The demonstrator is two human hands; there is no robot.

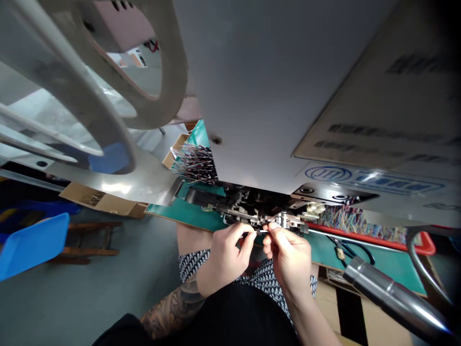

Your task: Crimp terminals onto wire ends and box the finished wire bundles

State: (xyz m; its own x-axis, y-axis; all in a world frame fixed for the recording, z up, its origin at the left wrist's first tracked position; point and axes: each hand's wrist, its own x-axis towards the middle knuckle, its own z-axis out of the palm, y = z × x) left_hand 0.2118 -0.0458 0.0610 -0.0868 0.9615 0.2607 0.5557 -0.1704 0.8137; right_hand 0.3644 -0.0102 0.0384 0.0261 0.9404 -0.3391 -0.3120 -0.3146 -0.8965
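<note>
A large grey machine [266, 96] fills the upper view, with a metal mechanism [248, 211] under its lower edge. At the front of that mechanism, my left hand [228, 254] has thumb and forefinger pinched together on something small and dark that I cannot make out. My right hand [290, 252] is just to its right, fingertips pinched close to the metal parts; what it holds is too small to tell. Both hands are close together, not touching. A pile of thin dark wires [196, 163] lies left of the mechanism, and multicoloured wires [360, 223] lie in a red tray [428, 244] on the right.
Scissors [349, 250] lie on the green table [392, 264] at the right, beside a thick metal tube [396, 295] in the foreground. Cardboard boxes [118, 204] stand at the left. A blue stool [36, 245] and a wooden one [93, 240] are farther left.
</note>
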